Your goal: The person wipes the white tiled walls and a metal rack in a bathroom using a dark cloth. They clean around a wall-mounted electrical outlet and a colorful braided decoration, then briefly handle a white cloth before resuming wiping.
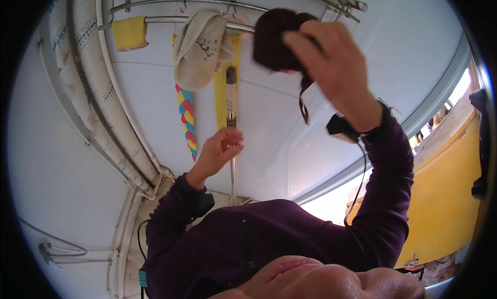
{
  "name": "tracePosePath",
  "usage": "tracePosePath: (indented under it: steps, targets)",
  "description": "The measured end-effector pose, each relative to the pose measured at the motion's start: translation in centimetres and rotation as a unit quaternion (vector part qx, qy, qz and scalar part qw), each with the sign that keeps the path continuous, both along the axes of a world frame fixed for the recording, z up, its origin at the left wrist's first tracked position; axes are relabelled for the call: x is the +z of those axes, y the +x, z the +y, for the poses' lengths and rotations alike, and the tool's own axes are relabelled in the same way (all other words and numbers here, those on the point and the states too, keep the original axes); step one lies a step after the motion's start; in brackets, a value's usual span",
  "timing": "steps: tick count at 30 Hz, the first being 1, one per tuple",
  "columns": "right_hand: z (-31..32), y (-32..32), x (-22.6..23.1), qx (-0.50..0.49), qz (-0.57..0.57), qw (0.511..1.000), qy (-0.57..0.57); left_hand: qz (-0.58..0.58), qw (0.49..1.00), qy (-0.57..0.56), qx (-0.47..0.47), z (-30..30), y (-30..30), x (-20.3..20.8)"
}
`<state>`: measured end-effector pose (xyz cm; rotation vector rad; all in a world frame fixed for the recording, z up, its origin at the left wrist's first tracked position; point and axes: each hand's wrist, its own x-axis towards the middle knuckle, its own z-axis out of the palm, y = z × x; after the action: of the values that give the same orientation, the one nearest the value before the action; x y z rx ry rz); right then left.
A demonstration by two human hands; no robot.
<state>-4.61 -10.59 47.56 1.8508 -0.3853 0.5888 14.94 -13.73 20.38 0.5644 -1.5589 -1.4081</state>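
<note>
High on the right, my right hand (334,66) is closed on a dark brown cloth item (277,42), rounded like a cap. A thin dark strap dangles below it. It overlaps the metal towel rail in view; I cannot tell whether it touches. My left hand (217,151) is raised near the middle, its fingers half curled and apart from the thumb, with nothing visible between them. Just behind that hand stands a pole with a dark grip (231,94). A beige cap (201,50) hangs on the rail, left of the brown item.
The metal rail (165,20) carries hooks and a folded yellow cloth (129,34). A braided multicoloured strand (186,118) and a yellow strip (220,105) hang below the cap. Pale pipes (98,76) run down the left wall. A yellow door panel (440,190) stands right, beside a bright opening.
</note>
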Motion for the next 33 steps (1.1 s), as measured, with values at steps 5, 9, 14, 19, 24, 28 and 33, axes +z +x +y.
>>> tracePosePath:
  steps: [5, 9, 14, 19, 24, 28, 33]
  targets:
    - [-0.6, 2.6, -4.9, 0.209, -0.077, 0.949, 0.223, 0.255, 0.952, -0.152, 0.074, 3.8, -3.7, 10.7]
    - [-1.5, -0.7, -5.4, 0.290, -0.121, 0.827, 0.466, 0.338, 0.923, -0.037, 0.182, 1.6, -3.7, 16.4]
    - [-1.9, -12.4, -5.4, 0.248, -0.335, 0.865, 0.279, -0.117, 0.802, -0.381, 0.445, -2.4, 1.5, 23.8]
    - [-7.6, -21.8, -6.6, 0.096, -0.461, 0.879, 0.074, -0.446, 0.548, -0.488, 0.513, -8.4, 2.7, 27.8]
    - [-12.6, -26.8, -8.0, 0.016, -0.457, 0.889, 0.022, -0.456, 0.461, -0.493, 0.580, -17.0, 1.5, 28.4]
    - [-14.4, -28.1, -8.6, 0.018, -0.389, 0.920, -0.049, -0.485, 0.466, -0.449, 0.589, -22.5, 0.8, 28.4]
    - [-14.9, -27.9, -8.8, 0.045, -0.371, 0.925, -0.062, -0.718, 0.221, -0.517, 0.410, -22.6, -1.7, 29.2]
